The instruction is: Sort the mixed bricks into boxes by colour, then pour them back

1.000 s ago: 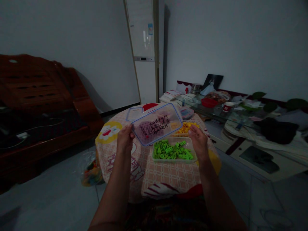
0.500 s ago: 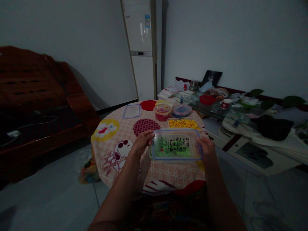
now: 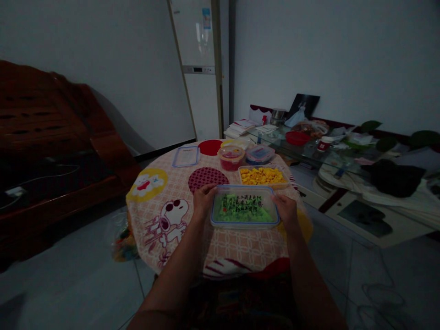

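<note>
A clear plastic lid with a blue rim and dark Chinese characters rests on or just above a clear food container of green pieces, near the front of the round table. My left hand is closed on the lid's left edge, near the far corner. Opposite it, my right hand grips the right edge. Whether the lid sits fully flush on the rim I cannot tell. Just behind stands an uncovered container of yellow pieces.
A second blue-rimmed lid lies at the back left of the patterned tablecloth. Behind the yellow pieces are a round tub with red contents and a lidded blue container. A cluttered glass-topped cabinet stands to the right.
Both hands have brought the lid slightly left and down, lining it up over the container of green pieces. The view has shifted a little.
</note>
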A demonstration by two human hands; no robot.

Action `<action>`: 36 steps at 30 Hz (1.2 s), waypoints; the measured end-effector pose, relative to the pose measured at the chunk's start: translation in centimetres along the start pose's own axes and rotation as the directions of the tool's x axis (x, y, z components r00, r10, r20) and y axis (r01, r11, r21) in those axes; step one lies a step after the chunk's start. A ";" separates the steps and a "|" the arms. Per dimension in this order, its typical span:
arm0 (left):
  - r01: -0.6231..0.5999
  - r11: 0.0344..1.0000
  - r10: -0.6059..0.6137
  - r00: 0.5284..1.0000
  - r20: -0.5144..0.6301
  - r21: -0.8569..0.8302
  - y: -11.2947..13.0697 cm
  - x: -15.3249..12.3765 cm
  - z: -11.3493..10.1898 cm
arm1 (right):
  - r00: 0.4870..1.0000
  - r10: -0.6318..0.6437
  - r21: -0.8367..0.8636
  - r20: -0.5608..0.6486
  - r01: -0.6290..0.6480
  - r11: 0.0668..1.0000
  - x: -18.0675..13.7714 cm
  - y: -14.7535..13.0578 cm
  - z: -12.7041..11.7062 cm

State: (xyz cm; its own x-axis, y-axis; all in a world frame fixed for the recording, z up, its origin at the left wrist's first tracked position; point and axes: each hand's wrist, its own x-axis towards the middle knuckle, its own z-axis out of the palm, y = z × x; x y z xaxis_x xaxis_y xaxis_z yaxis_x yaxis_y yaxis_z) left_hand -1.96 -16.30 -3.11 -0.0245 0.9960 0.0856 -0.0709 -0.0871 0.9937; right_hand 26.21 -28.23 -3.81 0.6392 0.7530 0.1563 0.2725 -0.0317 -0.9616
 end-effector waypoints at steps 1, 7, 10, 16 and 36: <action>-0.001 1.000 0.001 1.000 0.006 0.007 -0.4 0.1 0.0 | 1.000 0.011 0.004 0.006 -0.011 1.000 0.0 0.2 0.1; -0.057 0.992 0.062 0.997 -0.042 0.112 -0.7 0.0 -0.1 | 0.998 0.029 0.033 0.063 -0.031 0.999 -0.4 0.7 0.4; -0.065 0.985 0.077 0.995 -0.069 0.159 0.0 -0.6 -0.1 | 0.998 0.029 0.030 0.054 -0.031 0.999 -0.5 0.8 0.5; -0.046 0.994 0.058 0.990 -0.127 0.099 0.2 -1.1 0.0 | 0.999 -0.019 -0.001 0.051 0.019 1.000 -0.4 1.3 0.7; 0.095 0.995 -0.096 0.995 -0.028 -0.034 -0.1 -1.0 -0.6 | 0.999 0.033 0.032 0.030 -0.034 0.999 -0.2 2.1 0.5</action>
State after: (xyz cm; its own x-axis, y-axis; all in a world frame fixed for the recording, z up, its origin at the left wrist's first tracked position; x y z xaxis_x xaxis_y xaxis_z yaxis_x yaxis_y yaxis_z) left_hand -2.55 -17.28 -3.33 -0.0452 0.9989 -0.0121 -0.1071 0.0072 0.9942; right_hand 26.32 -28.07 -5.95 0.6262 0.7708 0.1175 0.2271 -0.0361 -0.9732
